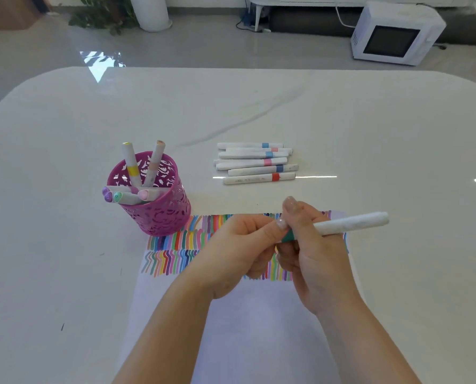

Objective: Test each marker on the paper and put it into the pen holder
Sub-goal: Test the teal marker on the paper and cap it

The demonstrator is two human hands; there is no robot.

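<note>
My right hand (pixel 311 253) grips a white marker (pixel 353 223) with a green band; its long end sticks out to the right. My left hand (pixel 242 245) meets it from the left, fingers curled round the marker's hidden left end. Both hands hover above the sheet of paper (pixel 253 328), whose upper part is filled with rows of coloured strokes. A pink cut-out pen holder (pixel 159 212) stands at the paper's top left corner with several markers in it. Several white markers (pixel 254 163) with coloured bands lie side by side on the table beyond the paper.
The white glossy table (pixel 65 189) carries only these things. Beyond its far edge, on the floor, are a white microwave (pixel 394 34), a plant (pixel 103 12) and a white cylinder (pixel 151 12).
</note>
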